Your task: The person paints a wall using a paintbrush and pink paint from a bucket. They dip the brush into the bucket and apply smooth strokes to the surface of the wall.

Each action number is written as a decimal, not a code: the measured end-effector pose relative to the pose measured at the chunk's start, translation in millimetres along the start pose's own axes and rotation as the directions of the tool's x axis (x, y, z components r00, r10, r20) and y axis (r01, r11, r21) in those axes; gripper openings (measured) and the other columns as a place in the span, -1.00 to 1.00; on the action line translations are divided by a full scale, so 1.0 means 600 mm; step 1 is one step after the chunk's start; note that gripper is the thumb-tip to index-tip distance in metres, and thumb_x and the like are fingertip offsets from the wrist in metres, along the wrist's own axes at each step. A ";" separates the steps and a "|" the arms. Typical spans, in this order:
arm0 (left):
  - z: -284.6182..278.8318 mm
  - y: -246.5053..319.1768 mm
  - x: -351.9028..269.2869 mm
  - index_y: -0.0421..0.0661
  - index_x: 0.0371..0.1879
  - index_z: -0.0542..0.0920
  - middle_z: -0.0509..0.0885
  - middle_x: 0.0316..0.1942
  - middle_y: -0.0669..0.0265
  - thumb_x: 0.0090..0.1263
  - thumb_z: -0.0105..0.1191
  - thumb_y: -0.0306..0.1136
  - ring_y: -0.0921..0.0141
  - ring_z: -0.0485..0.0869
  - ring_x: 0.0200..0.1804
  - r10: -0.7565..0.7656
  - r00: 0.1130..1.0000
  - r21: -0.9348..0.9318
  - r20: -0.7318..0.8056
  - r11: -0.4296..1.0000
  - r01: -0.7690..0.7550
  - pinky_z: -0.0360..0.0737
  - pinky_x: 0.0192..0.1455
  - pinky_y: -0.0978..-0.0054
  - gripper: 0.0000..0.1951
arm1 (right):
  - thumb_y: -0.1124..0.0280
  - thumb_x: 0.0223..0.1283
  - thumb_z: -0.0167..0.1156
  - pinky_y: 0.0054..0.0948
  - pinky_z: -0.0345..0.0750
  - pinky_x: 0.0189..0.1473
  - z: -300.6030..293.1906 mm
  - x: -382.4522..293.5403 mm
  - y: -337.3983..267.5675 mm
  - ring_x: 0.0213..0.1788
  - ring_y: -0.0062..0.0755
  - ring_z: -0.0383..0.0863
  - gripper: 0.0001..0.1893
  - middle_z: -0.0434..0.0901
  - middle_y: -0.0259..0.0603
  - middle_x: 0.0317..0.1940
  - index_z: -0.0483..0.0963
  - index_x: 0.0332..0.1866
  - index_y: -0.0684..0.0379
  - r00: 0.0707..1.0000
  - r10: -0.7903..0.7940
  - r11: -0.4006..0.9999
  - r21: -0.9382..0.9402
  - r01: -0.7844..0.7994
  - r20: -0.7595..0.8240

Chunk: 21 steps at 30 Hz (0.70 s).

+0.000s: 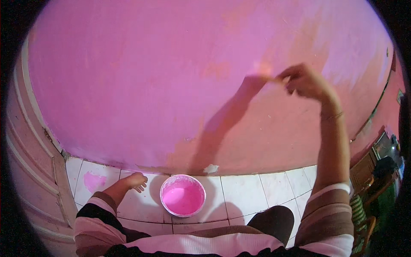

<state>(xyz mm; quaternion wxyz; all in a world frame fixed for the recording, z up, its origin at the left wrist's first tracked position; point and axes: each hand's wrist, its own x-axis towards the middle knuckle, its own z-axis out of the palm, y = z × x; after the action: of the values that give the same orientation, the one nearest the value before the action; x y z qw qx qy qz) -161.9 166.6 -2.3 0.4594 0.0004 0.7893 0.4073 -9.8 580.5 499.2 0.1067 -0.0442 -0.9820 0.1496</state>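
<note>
High on the right, my right hand (303, 82) grips the thin handle of what looks like a paintbrush (271, 78). The brush is blurred, with its pale head against the wall (128, 80); its bristles cannot be made out. Fresh pink-violet paint covers the wall's left and upper part, while the lower right shows an older salmon colour. My left hand (137, 181) hangs low over the floor with nothing in it, fingers loosely apart. Just right of it, a round bucket (165, 208) stands on the tiles, holding bright pink paint (183, 197).
Pink paint is spilled (94, 181) on the white tiled floor (244, 192). A panelled wooden door (35, 154) borders the left. Wooden furniture (362, 173) with cloth on it stands at right. My bent knee (274, 221) is near the bucket. A pale chipped patch (211, 168) marks the wall's foot.
</note>
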 end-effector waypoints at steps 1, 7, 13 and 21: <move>0.007 0.010 0.001 -0.44 0.04 0.35 0.51 -0.01 -0.18 0.25 -0.08 -0.25 -0.03 0.62 -0.16 0.005 1.000 0.013 0.026 1.000 -0.006 0.64 -0.20 0.05 -0.51 | 0.57 -0.06 0.15 -0.60 0.35 -0.64 -0.042 -0.006 -0.010 -0.66 -0.67 0.41 -0.71 0.56 -0.34 -0.63 0.61 -0.15 0.21 0.995 0.008 1.000 -0.022 -0.010 -0.101; -0.006 -0.029 0.027 -0.44 0.05 0.35 0.50 0.01 -0.20 0.25 -0.08 -0.24 -0.04 0.61 -0.14 -0.029 0.994 0.011 0.104 1.000 0.028 0.64 -0.19 0.04 -0.49 | 0.38 0.13 0.14 -0.58 0.33 -0.66 -0.135 0.015 -0.005 -0.66 -0.70 0.33 -0.74 0.53 -0.28 -0.58 0.57 -0.06 0.12 0.623 -0.294 0.952 -0.164 0.258 -0.725; -0.001 -0.005 0.005 -0.43 0.07 0.32 0.49 0.01 -0.22 0.24 -0.07 -0.25 -0.07 0.61 -0.14 -0.020 1.000 -0.003 0.020 1.000 0.020 0.64 -0.20 0.03 -0.48 | 0.58 0.20 0.00 -0.19 0.49 -0.21 0.205 0.039 0.098 -0.19 0.07 0.53 -0.57 0.52 0.13 -0.22 0.32 0.22 0.21 0.469 -0.448 0.889 -0.433 0.147 -0.761; -0.008 -0.026 0.008 -0.38 0.03 0.37 0.51 -0.02 -0.19 0.22 -0.03 -0.27 -0.09 0.61 -0.16 -0.056 0.998 -0.041 0.042 0.997 0.058 0.63 -0.23 -0.01 -0.53 | 0.54 0.11 0.04 -0.13 0.50 -0.39 0.318 -0.145 0.132 -0.42 0.12 0.57 -0.58 0.53 0.10 -0.32 0.37 0.15 0.13 0.953 -0.207 0.967 -0.196 0.164 -0.223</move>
<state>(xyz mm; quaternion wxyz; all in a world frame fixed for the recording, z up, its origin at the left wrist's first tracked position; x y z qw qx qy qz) -162.4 155.2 -14.8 0.4866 -0.0235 0.7708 0.4105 36.7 591.4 280.4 0.2348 0.0216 -0.9707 0.0454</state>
